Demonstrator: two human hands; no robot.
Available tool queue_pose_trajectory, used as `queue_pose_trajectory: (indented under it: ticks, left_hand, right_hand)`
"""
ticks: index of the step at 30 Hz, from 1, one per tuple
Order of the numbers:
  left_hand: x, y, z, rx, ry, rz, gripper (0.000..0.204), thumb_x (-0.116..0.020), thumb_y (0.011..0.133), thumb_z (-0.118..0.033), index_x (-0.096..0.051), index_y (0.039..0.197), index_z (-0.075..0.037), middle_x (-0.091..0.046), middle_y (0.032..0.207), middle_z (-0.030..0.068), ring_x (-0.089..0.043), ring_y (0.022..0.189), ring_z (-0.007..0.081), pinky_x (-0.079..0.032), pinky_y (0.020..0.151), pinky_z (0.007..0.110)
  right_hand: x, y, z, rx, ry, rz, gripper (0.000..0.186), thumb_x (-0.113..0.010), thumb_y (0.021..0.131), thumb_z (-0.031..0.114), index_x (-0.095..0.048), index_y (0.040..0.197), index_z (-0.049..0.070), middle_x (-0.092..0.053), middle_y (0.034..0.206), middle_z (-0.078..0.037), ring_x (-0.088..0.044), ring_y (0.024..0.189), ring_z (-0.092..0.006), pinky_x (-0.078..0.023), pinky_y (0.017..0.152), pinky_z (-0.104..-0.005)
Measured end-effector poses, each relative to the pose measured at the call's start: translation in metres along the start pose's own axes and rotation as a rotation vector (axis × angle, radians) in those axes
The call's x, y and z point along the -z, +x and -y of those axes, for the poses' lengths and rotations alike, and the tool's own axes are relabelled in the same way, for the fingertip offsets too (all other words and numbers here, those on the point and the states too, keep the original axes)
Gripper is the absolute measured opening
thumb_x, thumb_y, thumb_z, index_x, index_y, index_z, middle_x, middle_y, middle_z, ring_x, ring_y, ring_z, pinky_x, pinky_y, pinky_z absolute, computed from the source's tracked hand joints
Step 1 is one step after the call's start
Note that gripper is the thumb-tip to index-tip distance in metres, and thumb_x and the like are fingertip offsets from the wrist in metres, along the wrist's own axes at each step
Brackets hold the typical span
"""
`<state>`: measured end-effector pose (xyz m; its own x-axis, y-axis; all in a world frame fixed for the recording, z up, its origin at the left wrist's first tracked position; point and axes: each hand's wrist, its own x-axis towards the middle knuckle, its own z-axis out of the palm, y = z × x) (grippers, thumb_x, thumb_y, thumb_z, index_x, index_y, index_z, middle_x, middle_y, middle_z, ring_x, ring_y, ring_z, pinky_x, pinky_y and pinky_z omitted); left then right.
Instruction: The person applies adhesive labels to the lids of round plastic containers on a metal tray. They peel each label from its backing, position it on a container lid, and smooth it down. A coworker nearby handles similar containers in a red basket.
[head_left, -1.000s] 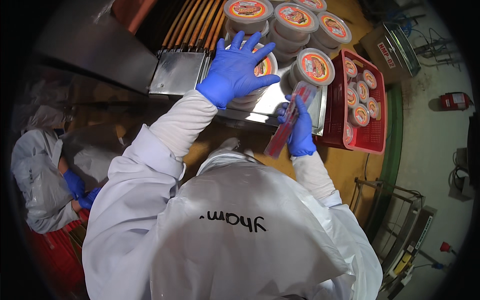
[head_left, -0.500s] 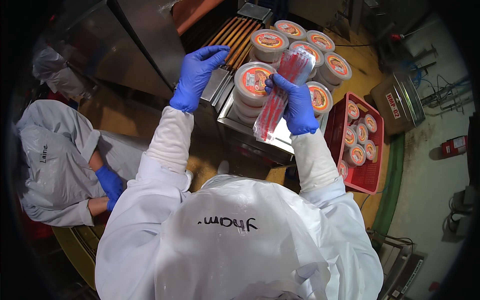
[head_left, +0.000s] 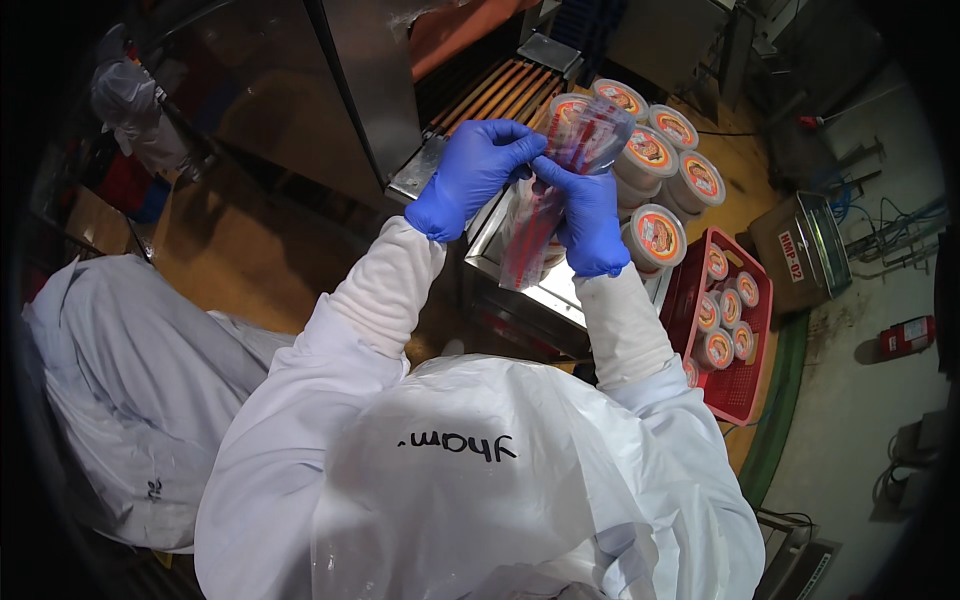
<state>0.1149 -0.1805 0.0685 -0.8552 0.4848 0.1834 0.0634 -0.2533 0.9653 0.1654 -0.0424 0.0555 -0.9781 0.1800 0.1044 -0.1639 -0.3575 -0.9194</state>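
A bundle of flat, clear plastic sleeves with red print (head_left: 532,232) lies across my right hand (head_left: 592,215), which is closed around it with the thumb on top. My left hand (head_left: 478,170) is closed in a pinch, its fingertips meeting the bundle's left edge beside the right thumb. Whatever lies between those fingertips is hidden. Beneath and behind the bundle, round lidded tubs with orange and red labels (head_left: 650,152) stand stacked on a metal surface. One tub (head_left: 657,238) is just right of my right hand; others are partly covered by the sleeves.
A red plastic crate (head_left: 742,390) with several smaller labelled tubs stands to the right. Beyond it is a metal bin (head_left: 800,250). A roller conveyor (head_left: 500,92) runs at the back, by a steel machine panel. A co-worker in white (head_left: 150,370) is close on my left.
My left hand has moved right to the bundle's edge. The view has shifted, and the co-worker's gloved hand has left view. A tub stack formerly visible between my hands is now largely covered.
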Motion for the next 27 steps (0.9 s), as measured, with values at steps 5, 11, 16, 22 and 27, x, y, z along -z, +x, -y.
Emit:
queue_pose_trajectory:
  ticks: [5,11,16,22,27]
  left_hand:
    - [-0.009,0.012,0.01,-0.086,0.024,-0.037,0.02,-0.065,0.082,-0.02,-0.065,0.089,-0.002,-0.06,0.072,0.0002,-0.054,0.065,0.0057,-0.044,0.059,0.019]
    - [-0.063,0.005,0.027,-0.121,0.046,-0.011,0.047,-0.063,0.083,-0.03,-0.05,0.117,-0.001,-0.059,0.095,0.0049,-0.056,0.076,0.0074,-0.047,0.066,0.021]
    - [-0.098,-0.025,0.075,0.316,0.069,0.609,0.055,-0.056,0.085,-0.042,-0.047,0.117,0.001,-0.06,0.092,0.0103,-0.06,0.08,0.0147,-0.049,0.066,0.025]
    - [-0.132,-0.041,0.163,1.258,-0.79,1.033,0.038,-0.048,0.09,-0.039,-0.052,0.103,-0.004,-0.06,0.084,0.0075,-0.06,0.066,0.0185,-0.05,0.059,0.027]
    - [-0.115,-0.056,0.183,0.92,0.228,1.345,0.047,-0.056,0.086,-0.038,-0.049,0.118,-0.004,-0.06,0.096,0.0055,-0.058,0.085,0.0137,-0.048,0.076,0.029]
  right_hand:
    - [-0.002,-0.011,0.01,-0.139,0.054,-0.036,0.019,-0.063,0.078,0.007,-0.056,0.095,0.001,-0.06,0.079,-0.005,-0.058,0.069,-0.0143,-0.047,0.062,-0.0259]
    - [0.03,-0.035,0.012,-0.123,0.308,-0.112,0.024,-0.054,0.083,0.008,-0.05,0.105,0.001,-0.06,0.087,-0.009,-0.06,0.077,-0.0191,-0.051,0.069,-0.029]
    - [0.087,-0.07,0.03,0.143,0.271,-0.292,0.037,-0.054,0.083,0.016,-0.043,0.114,0.0,-0.061,0.095,-0.012,-0.059,0.088,-0.0175,-0.045,0.079,-0.0292]
    - [0.117,-0.145,-0.013,-0.097,0.312,-0.577,0.032,-0.06,0.082,0.018,-0.048,0.107,0.003,-0.059,0.085,-0.009,-0.061,0.081,-0.0212,-0.05,0.073,-0.0319]
    - [0.143,-0.194,0.073,0.529,0.23,-0.783,0.014,-0.057,0.084,0.02,-0.05,0.084,0.009,-0.045,0.061,-0.001,-0.049,0.057,-0.0122,-0.041,0.056,-0.0264]
